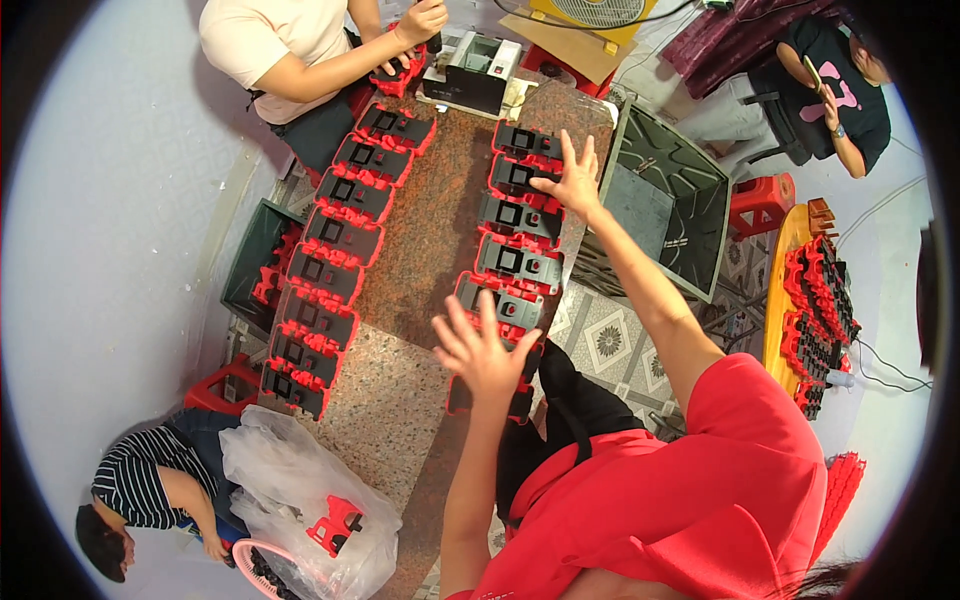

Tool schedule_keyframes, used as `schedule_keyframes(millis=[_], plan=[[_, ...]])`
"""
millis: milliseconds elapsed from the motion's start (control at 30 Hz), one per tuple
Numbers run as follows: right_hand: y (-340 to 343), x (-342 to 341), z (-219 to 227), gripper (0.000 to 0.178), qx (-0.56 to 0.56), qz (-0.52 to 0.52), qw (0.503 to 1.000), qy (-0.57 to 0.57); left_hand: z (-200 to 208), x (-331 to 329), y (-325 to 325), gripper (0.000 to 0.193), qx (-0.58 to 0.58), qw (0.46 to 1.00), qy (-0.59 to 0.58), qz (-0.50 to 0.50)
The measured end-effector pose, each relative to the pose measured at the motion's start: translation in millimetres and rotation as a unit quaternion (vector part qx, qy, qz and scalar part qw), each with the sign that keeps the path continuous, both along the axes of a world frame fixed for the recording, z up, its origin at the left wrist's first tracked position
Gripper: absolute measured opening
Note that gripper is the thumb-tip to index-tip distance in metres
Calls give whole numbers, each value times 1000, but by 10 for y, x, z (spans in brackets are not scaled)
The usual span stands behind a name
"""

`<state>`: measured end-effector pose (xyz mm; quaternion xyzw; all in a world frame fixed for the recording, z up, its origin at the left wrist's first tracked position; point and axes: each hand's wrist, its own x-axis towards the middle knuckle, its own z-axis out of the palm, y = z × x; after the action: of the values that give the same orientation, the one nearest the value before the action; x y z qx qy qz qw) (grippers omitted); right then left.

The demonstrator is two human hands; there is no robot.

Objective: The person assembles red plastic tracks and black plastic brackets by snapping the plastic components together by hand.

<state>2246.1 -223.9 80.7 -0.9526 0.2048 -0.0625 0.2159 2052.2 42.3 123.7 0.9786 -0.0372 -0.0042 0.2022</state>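
Note:
Along the near right side of the table runs a row of red-framed plastic parts with black and grey plates (520, 217), each plate having a square window. My left hand (487, 358), fingers spread and holding nothing, is over the near end of this row and hides part of it. Farther up, my right hand (572, 183) reaches over the far part of the row with its fingers apart, also holding nothing. I cannot tell whether either hand touches the parts. A second row of similar red and black parts (333, 232) lies along the table's left side.
Across the stone table (400, 380), a person (290, 60) works on a red part beside a black-and-white machine (484, 75). A large green crate (700, 200) stands at right. Lower left, a clear plastic bag (360, 470) has a red part on it; another person (150, 475) sits there.

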Motion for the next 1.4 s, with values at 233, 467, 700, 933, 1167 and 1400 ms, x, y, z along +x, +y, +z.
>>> schedule_keyframes(millis=[233,467,700,933,1167,1400], plan=[[-741,141,-318,140,130,209,962,116,-202,308,-815,93,15,993,119,17],[-355,205,-266,135,190,199,958,84,-453,364,-908,87,76,993,71,63],[58,462,-300,125,188,177,964,64,-398,725,-542,90,84,988,108,67],[449,520,-280,121,191,163,967,51,-428,1047,29,91,81,989,121,38],[554,548,-217,114,249,152,955,60,-453,1099,174,85,66,990,113,48],[369,191,-487,80,252,153,955,-38,-226,332,56,84,63,974,8,216]])
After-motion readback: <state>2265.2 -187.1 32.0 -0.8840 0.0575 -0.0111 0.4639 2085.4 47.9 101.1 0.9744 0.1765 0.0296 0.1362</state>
